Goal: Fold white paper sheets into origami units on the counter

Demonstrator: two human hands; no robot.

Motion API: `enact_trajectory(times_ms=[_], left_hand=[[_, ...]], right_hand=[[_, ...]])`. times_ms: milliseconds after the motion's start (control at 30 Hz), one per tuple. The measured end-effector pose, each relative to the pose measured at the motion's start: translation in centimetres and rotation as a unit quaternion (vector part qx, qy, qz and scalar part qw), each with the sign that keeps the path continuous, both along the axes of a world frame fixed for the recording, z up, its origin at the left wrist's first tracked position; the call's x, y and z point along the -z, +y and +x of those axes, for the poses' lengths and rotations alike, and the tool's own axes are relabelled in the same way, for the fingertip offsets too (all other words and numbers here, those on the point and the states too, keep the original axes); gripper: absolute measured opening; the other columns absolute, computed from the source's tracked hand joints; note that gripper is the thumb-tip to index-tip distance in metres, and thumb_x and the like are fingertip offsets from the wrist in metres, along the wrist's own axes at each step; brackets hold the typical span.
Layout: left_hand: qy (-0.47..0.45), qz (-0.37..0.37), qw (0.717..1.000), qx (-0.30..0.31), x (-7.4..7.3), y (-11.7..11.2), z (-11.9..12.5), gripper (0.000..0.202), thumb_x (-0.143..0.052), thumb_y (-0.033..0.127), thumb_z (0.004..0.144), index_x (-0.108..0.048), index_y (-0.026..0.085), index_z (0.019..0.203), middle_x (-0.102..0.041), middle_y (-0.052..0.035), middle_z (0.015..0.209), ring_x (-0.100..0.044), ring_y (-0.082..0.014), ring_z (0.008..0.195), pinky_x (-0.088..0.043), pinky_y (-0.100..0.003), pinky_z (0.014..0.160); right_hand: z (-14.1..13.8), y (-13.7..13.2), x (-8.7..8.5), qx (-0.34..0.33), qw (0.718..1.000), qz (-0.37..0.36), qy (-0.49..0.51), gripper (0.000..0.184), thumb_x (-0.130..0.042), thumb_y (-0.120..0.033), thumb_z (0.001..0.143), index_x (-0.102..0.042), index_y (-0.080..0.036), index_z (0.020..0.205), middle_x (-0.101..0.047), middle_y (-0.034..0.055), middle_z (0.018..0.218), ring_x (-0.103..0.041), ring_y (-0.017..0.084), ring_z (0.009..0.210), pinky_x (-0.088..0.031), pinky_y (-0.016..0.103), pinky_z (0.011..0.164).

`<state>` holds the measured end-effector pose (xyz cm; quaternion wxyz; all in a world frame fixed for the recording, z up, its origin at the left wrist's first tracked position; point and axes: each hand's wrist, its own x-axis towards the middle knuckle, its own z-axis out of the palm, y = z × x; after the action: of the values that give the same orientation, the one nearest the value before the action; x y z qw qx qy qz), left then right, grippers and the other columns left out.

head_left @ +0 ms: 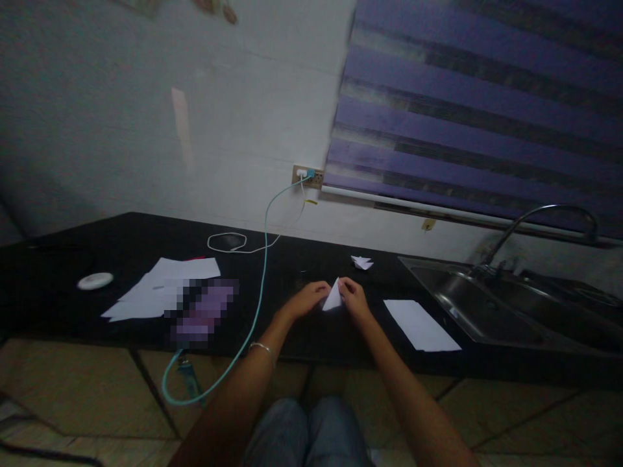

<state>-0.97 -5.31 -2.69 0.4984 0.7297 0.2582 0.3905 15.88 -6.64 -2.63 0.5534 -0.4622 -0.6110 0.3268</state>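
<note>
A small white folded paper triangle point(333, 299) stands on the black countertop point(131, 243) between my two hands. My left hand point(307, 299) pinches its left side with curled fingers. My right hand point(354, 298) pinches its right side near the tip. A flat white paper sheet point(421, 324) lies just right of my right hand. Behind the hands sits a small folded white paper piece point(362, 263).
A pile of white sheets point(158, 288) lies at the left beside a blurred purple thing point(202, 311). A teal cable point(253, 324) hangs from a wall socket point(307, 175) across the counter. A white cord loop point(226, 242), a round white object point(95, 281), and a steel sink point(487, 301) with faucet point(540, 217) are here too.
</note>
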Motion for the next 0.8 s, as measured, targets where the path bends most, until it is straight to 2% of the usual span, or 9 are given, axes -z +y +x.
enact_trajectory(times_ms=[367, 667, 800], left_hand=[[0.027, 0.04, 0.999, -0.004, -0.78, -0.76, -0.17, 0.036, -0.045, 0.045, 0.088, -0.058, 0.012, 0.084, -0.054, -0.0006, 0.075, -0.047, -0.0123, 0.068, -0.036, -0.022, 0.062], [-0.022, 0.052, 0.998, 0.009, -0.2, -0.36, 0.37, 0.036, -0.047, 0.043, 0.089, -0.059, 0.013, 0.103, -0.06, -0.0051, 0.093, -0.055, -0.0149, 0.082, -0.043, -0.025, 0.075], [-0.014, 0.052, 0.998, 0.016, -0.26, -0.3, 0.43, 0.036, -0.044, 0.041, 0.09, -0.059, 0.013, 0.106, -0.061, -0.0054, 0.093, -0.055, -0.015, 0.082, -0.043, -0.025, 0.074]], right_hand=[[0.06, 0.3, 0.3, -0.015, 0.999, -0.023, 0.039, 0.039, -0.063, -0.057, 0.07, -0.062, -0.018, 0.074, -0.053, -0.0017, 0.06, -0.044, 0.011, 0.052, -0.031, 0.023, 0.047], [-0.08, 0.1, 0.1, -0.017, 0.992, -0.024, 0.125, 0.035, -0.067, -0.052, 0.07, -0.063, -0.018, 0.078, -0.049, -0.0034, 0.058, -0.04, 0.01, 0.05, -0.03, 0.023, 0.047], [-0.26, -0.11, -0.22, -0.029, 0.986, -0.03, 0.16, 0.034, -0.069, -0.05, 0.068, -0.063, -0.018, 0.078, -0.05, -0.0032, 0.06, -0.041, 0.011, 0.051, -0.032, 0.023, 0.05]])
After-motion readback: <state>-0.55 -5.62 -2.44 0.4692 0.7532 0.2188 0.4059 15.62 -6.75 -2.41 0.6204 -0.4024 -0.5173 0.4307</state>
